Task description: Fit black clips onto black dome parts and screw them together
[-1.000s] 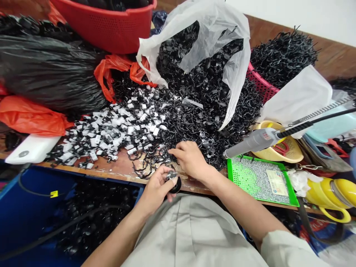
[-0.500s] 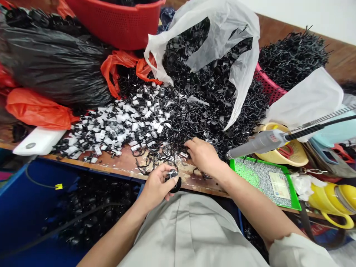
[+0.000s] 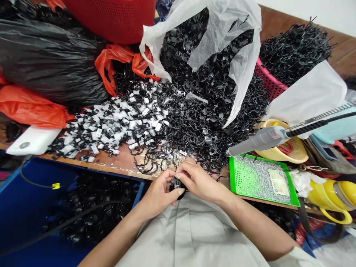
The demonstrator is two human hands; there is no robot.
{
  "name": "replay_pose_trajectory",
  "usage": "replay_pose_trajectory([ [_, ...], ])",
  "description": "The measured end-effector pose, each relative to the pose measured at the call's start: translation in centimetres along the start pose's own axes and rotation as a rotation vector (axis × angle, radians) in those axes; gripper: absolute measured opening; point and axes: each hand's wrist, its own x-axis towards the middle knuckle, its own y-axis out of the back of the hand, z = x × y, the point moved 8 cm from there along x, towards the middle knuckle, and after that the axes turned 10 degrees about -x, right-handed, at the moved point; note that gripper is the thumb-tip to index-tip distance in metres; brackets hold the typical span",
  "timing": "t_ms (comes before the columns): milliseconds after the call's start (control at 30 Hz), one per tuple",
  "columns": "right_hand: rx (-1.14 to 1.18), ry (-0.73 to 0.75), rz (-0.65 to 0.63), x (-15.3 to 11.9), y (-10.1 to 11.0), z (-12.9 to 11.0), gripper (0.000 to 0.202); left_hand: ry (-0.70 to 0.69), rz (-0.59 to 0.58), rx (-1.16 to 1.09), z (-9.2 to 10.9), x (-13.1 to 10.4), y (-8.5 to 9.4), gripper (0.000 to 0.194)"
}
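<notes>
Close to my body, my left hand [image 3: 160, 191] grips a small round black part [image 3: 179, 190] between thumb and fingers. My right hand [image 3: 193, 180] meets it from the right, its thumb and fingertips pinched together at the top of that part; whatever lies between them is too small to name. Both hands are just off the front edge of the wooden table [image 3: 125, 163]. Beyond them lie a pile of white and black pieces [image 3: 111, 124] and a large heap of small black parts [image 3: 191, 115].
A grey electric screwdriver [image 3: 254, 141] hangs at the right over a green tray [image 3: 236, 178] of small metal pieces. Farther right is a yellow mug [image 3: 330, 196]. A blue bin [image 3: 19, 215] with black parts stands lower left. A red basket [image 3: 116, 22] stands behind.
My right hand has come back from the pile of black parts to the part in my left hand. The view has shifted slightly.
</notes>
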Motion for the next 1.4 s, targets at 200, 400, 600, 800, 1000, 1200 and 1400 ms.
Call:
replay_pose_trajectory([
  [200,-0.49,0.094,-0.024,5.8,0.9,0.1,0.02,0.018,0.199,-0.028,0.5,-0.4,2.2,0.034],
  [400,-0.753,0.091,-0.035,8.6,1.9,0.5,0.021,0.005,0.266,-0.04,0.9,-0.8,3.3,0.034],
  [600,-0.11,-0.054,0.238,4.9,5.2,2.8,0.011,0.041,0.244,0.004,0.6,-0.9,3.6,0.03],
  [800,0.428,-0.191,0.24,-0.4,0.8,4.6,0.007,0.027,0.209,0.024,1.1,-0.3,3.0,0.029],
  [1000,0.855,-0.484,0.378,-3.6,-1.6,6.9,0.025,-0.002,0.156,-0.027,1.2,0.2,1.6,0.03],
  [1200,0.537,-0.319,0.455,-3.3,0.4,6.2,0.015,-0.038,0.154,-0.086,1.1,0.8,0.6,0.03],
  [1400,0.6,-0.33,0.471,-3.8,0.4,6.3,0.028,-0.101,0.129,-0.182,0.8,0.9,0.1,0.043],
])
